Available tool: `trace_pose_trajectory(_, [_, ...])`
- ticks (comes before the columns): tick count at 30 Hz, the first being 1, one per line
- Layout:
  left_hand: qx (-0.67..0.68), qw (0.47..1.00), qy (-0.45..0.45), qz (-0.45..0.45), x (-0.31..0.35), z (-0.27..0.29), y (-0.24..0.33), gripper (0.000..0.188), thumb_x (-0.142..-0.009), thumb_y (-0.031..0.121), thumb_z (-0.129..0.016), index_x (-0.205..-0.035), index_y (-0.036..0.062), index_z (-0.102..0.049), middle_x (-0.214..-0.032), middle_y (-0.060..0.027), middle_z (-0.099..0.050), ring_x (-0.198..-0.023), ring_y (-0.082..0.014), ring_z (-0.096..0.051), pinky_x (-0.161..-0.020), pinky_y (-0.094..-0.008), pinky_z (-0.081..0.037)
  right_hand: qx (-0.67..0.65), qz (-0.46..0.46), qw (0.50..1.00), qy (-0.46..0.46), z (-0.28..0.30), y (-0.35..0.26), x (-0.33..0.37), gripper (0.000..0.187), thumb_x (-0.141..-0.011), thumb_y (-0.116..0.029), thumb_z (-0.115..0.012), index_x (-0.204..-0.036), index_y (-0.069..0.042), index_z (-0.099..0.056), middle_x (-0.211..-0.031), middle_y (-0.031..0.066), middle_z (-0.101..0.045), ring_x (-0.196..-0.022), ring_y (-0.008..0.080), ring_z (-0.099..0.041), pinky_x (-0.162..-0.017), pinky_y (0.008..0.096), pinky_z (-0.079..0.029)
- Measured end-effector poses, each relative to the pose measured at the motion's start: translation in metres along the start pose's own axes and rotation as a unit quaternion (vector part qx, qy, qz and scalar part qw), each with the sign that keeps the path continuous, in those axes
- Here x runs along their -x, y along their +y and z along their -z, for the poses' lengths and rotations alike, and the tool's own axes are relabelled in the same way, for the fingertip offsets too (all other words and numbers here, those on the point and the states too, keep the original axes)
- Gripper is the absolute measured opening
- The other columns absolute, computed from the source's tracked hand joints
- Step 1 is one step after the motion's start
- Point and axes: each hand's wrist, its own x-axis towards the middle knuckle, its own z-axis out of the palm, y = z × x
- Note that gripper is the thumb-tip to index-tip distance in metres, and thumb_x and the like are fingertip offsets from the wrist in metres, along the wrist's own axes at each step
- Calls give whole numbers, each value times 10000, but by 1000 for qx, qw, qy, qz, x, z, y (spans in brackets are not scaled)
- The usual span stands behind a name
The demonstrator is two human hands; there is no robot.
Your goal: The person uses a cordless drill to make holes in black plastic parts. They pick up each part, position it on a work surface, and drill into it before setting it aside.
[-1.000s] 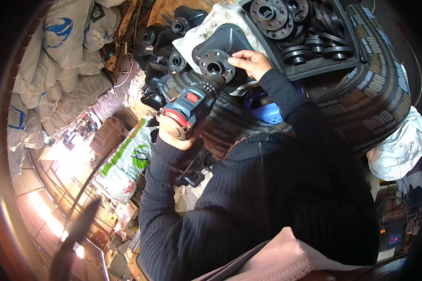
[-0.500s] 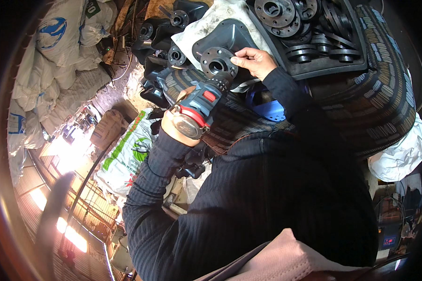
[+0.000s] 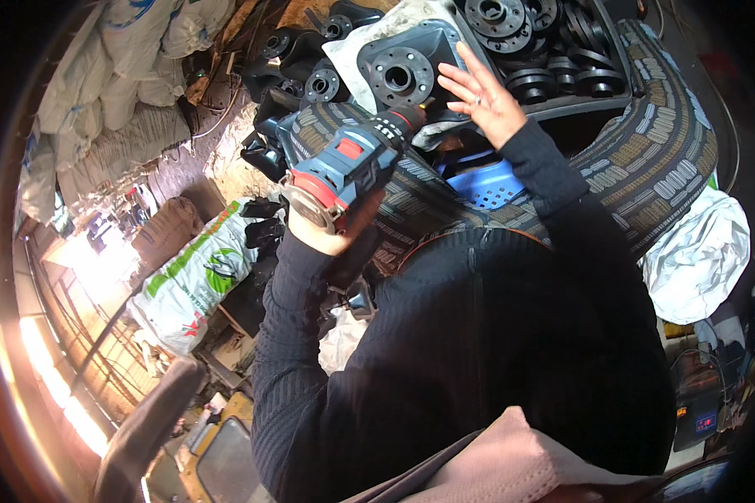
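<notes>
My left hand point(image 3: 320, 238) is wrapped round a blue-and-red cordless drill point(image 3: 351, 159). The drill's chuck end lies just below a round metal flange point(image 3: 384, 74), which has a central hub and several holes around it. This flange rests on a black moulded housing point(image 3: 442, 38) that lies on a stained white cloth point(image 3: 341, 52). To the right of the flange my right hand point(image 3: 497, 107) is raised with fingers spread, holding nothing. Whether the drill's tip touches anything is not clear.
At the upper right a black tray point(image 3: 575, 111) holds several flanged metal discs. A patterned padded cushion point(image 3: 646, 189) curves around in front of me, with a blue perforated piece point(image 3: 488, 186) inside its curve. More black housings with flanges point(image 3: 321, 85) are heaped at the upper left.
My right hand has come off the flange's edge and opened, fingers spread. The drill has drawn back from the flange, its chuck now angled more to the right. The whole view has shifted.
</notes>
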Motion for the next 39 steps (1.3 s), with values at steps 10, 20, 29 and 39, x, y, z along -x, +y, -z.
trace_pose_trajectory(10, [51,998,40,24,38,-7,35,383,-705,106,-674,-1063,48,-554,-975,-92,-610,-906,-266,-596,-811,-356,-472,236,160,947,-148,-34,-24,20,916,-638,189,-212,-1426,-175,82,-1431,192,-242,-1271,291,-360,-973,280,-342])
trace_pose_trajectory(20, [84,995,60,3,39,-1,44,287,-722,71,-659,-1003,59,-600,-907,-79,-624,-820,-235,-616,-708,-344,-491,315,213,906,-185,-39,-22,24,996,-577,252,-271,-1428,-171,26,-1418,196,-258,-1227,310,-410,-1001,335,-357])
trace_pose_trajectory(29, [128,991,13,37,34,11,43,316,-695,38,-647,-1006,61,-598,-920,-90,-618,-833,-241,-612,-716,-342,-486,330,173,900,-224,-40,-26,19,952,-600,211,-363,-1427,-125,-35,-1433,172,-236,-1262,285,-367,-1033,326,-322])
trace_pose_trajectory(39, [165,966,65,189,28,10,-28,437,-725,122,-698,-1125,47,-541,-1073,-88,-596,-990,-231,-568,-866,-325,-442,292,59,946,126,2,20,-37,450,-843,-303,-599,-1256,-153,-499,-1266,127,-498,-1206,205,-439,-990,311,-330])
